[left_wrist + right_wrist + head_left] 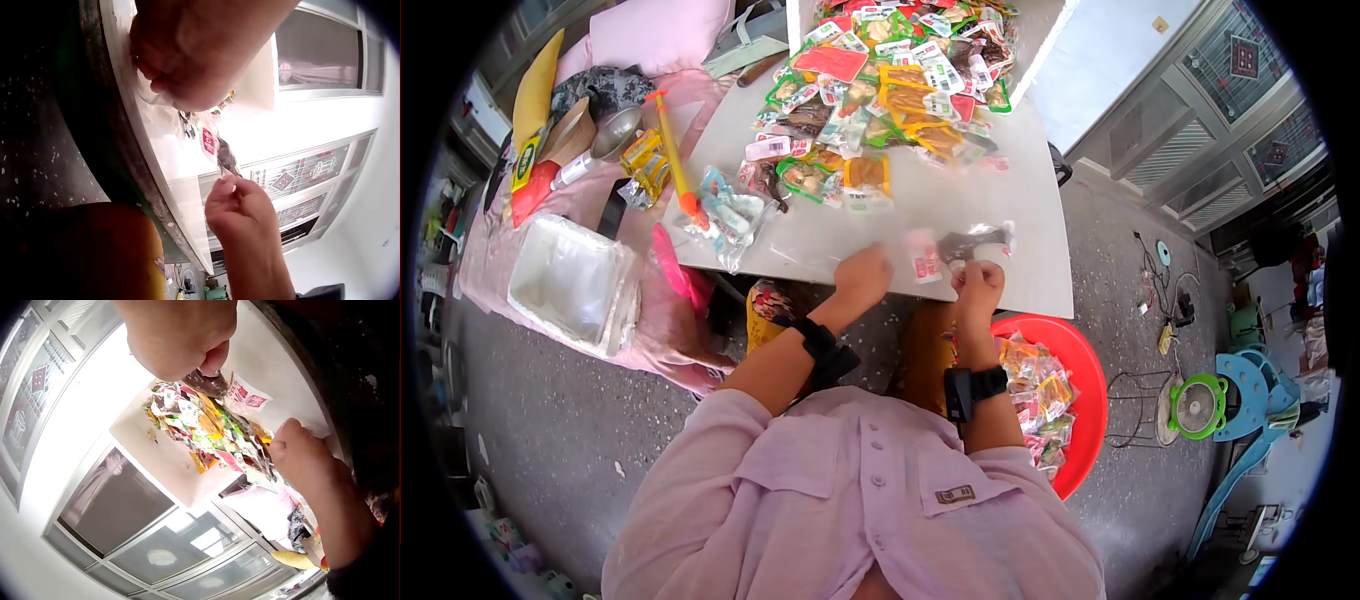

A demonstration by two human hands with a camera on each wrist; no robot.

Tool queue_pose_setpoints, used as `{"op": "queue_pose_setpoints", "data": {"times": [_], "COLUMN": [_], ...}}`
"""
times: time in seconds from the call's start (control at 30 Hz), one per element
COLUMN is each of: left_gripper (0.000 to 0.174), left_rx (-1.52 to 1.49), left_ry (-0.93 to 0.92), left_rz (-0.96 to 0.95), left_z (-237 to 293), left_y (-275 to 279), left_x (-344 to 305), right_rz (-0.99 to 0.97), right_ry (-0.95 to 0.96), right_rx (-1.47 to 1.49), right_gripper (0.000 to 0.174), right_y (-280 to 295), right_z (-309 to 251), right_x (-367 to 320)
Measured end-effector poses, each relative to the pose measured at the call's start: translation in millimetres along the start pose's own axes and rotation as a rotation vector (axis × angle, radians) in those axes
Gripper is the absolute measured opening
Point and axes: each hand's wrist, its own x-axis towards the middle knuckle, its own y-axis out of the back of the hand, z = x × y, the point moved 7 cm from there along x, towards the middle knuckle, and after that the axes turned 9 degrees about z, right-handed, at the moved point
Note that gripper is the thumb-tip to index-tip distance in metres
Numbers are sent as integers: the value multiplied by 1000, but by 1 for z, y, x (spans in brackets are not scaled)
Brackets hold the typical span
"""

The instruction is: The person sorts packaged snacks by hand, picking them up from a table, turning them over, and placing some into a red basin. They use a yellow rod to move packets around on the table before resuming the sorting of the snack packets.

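Note:
My right hand (978, 290) pinches the near edge of a clear packet (927, 262) with a white and red label end and dark food inside. In the right wrist view this packet (245, 397) hangs below the curled fingers of that hand (187, 340). My left hand (864, 275) is at the table's near edge, left of the packet and apart from it, its fingers curled. By its fingertips in the left wrist view shows a clear plastic scrap (150, 95); the fingers largely hide it.
Many food packets (870, 100) are heaped on the white table (800, 240), spilling from a white box (1040, 50). A red basin (1090, 400) of packets stands by my right side. On the left are a yellow-and-orange pump (672, 160), a clear bag (735, 215) and a foam box (565, 275).

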Motion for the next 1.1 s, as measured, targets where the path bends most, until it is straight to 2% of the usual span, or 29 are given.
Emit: {"op": "queue_pose_setpoints", "data": {"times": [0.2,0.33,0.53,0.63,0.73,0.83,0.93,0.97,1.07,1.1], "left_gripper": [11,12,12,11,10,10,9,9,8,8], "left_rx": [32,1,-42,-84,-152,-139,-108,-97,-47,-29], "left_ry": [3,-17,-3,-22,-55,-73,-114,-128,-150,-153], "left_rz": [-33,-29,28,18,-16,-32,-11,-6,-32,-44], "left_z": [5,9,13,23,37,33,30,29,27,27], "left_y": [-6,-7,-3,3,8,-2,-4,-4,-6,-7], "left_x": [-1,-2,-5,-7,-10,-13,-14,-15,-16,-15], "right_rz": [-8,-96,-18,-72,0,-50,-192,-344,-502,-484], "right_ry": [-11,78,32,18,-86,-209,-281,-319,-510,-507], "right_rx": [-91,-148,-211,-168,-111,-33,-52,-181,-422,-428], "right_gripper": [10,9,9,11,6,13,15,17,19,20], "right_y": [-1,-8,3,2,-4,-15,-30,-31,-20,-8], "right_z": [-11,-2,9,18,27,48,49,51,28,26], "right_x": [-11,-16,-9,-10,-21,-30,-43,-40,-45,-34]}}
